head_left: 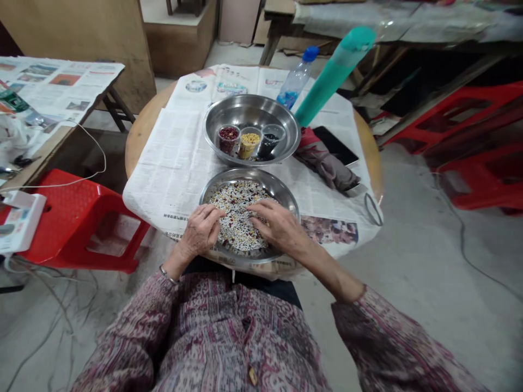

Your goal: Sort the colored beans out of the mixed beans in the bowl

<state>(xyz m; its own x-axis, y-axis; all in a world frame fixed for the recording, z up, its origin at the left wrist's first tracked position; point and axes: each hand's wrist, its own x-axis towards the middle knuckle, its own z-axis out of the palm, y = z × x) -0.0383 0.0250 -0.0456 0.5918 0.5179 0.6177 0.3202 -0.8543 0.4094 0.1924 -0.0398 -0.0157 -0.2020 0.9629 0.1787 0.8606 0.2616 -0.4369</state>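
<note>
A shallow steel basin (296,218) near the table's front edge holds a spread of mixed grains and beans (239,228), mostly white with red, yellow and dark bits. At its left side my left hand (201,227) rests over the rim, fingers curled together; whatever they hold is hidden. From the right my right hand (280,226) reaches over the mix, its thumb and bent fingers a little apart, with nothing visible between them. Just behind stands a larger steel basin (251,103) with three clear cups: red beans (229,139), yellow kernels (249,144) and black beans (270,141).
Newspaper (171,158) covers the round table. A bottle with a blue cap (295,81), a tall teal container (335,76), a black phone-like slab (335,145) and a folded umbrella-like bundle (327,166) lie behind right. A red stool (81,223) stands at left.
</note>
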